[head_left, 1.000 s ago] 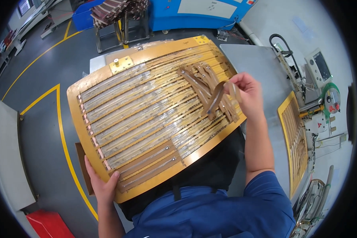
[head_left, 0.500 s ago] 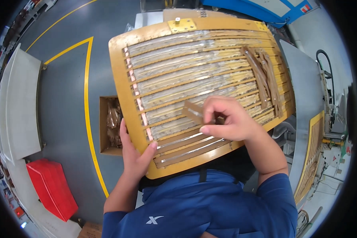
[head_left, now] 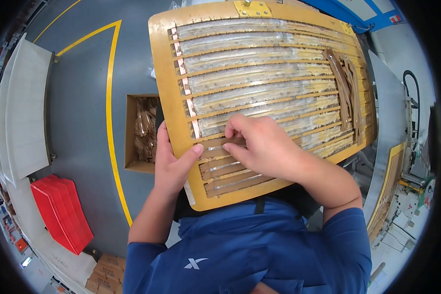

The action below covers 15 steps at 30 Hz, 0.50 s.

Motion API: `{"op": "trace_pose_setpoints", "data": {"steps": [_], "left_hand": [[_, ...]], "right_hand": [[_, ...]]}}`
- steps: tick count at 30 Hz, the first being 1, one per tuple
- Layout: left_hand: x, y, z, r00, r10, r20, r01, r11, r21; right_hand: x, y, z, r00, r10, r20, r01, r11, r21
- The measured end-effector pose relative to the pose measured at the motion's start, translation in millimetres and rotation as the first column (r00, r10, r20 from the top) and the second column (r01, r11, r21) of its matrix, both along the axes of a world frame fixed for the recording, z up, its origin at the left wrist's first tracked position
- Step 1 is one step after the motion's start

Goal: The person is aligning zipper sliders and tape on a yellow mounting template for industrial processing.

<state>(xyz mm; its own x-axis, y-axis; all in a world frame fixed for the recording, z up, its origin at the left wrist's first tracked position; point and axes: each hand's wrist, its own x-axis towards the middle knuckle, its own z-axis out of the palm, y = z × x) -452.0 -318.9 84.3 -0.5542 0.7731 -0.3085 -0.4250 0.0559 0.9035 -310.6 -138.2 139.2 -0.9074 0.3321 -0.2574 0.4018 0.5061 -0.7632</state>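
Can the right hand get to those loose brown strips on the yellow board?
Probably yes: the right hand is over the same board, and nothing seems to stand between it and the loose brown strips, though it is busy at another strip.

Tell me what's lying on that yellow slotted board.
Three toothed brown strips along the near side and a loose brown bunch at right. The right hand hides parts of the strips; the bunch hides what lies beneath.
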Motion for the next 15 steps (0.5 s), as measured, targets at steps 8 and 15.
{"op": "trace_pose_setpoints", "data": {"steps": [8,15], "left_hand": [[-1.0,-1.4,-4.6,0.999,0.026,0.023,-0.027,0.998,0.049],[-2.6,10.6,9.1,0.991,-0.020,-0.132,0.018,1.000,-0.018]], "right_hand": [[-7.2,-2.4,-3.9,0.999,0.014,-0.030,-0.014,1.000,0.028],[-6.3,-2.7,-5.6,1.000,0.006,-0.025,-0.005,0.999,0.035]]}}
